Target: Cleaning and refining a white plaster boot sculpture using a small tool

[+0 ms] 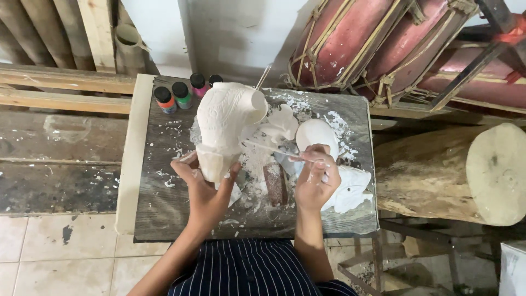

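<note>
- On the tabletop [164,219], near the middle, the left hand [204,189] holds a white mask [226,123] by its bottom end, fingers wrapped around it.
- Right hand [315,178], at 3 o'clock from the mask, pinches a thin stick [271,148]; its tip points at the mask.
- Little paint bottles [181,94] stand at 10 o'clock.
- Big red drums [383,44] lean at 1 o'clock.
- White crumbs lie all around.

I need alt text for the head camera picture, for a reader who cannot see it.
The left hand holds a white carved plaster figure over a dusty grey board, while the right hand points a thin stick at it. Small paint bottles stand behind.
</note>
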